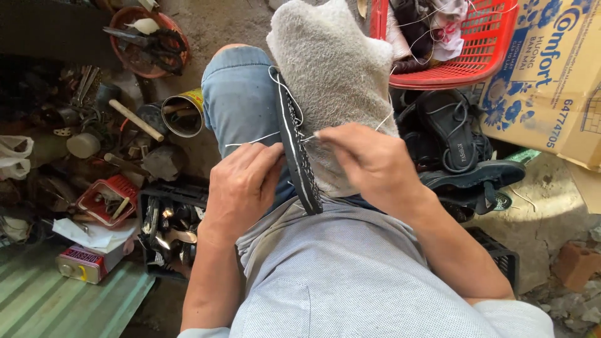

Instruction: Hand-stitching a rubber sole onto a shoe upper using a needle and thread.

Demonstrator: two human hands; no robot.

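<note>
A grey fuzzy slipper (pixel 335 69) lies on my lap with its black sole edge (pixel 299 156) turned up. My left hand (pixel 241 188) holds the sole from the left side, fingers curled against it. My right hand (pixel 369 163) rests on the fuzzy upper and pinches something thin at the sole's edge, likely a needle. White thread (pixel 253 142) runs from the seam out to the left and loops near the toe.
A red basket (pixel 466 37) of cloth and thread sits ahead. Black sandals (pixel 457 141) lie at the right beside a cardboard box (pixel 551 81). A red bowl with scissors (pixel 147 40), a tin can (pixel 181 116) and several tools clutter the left floor.
</note>
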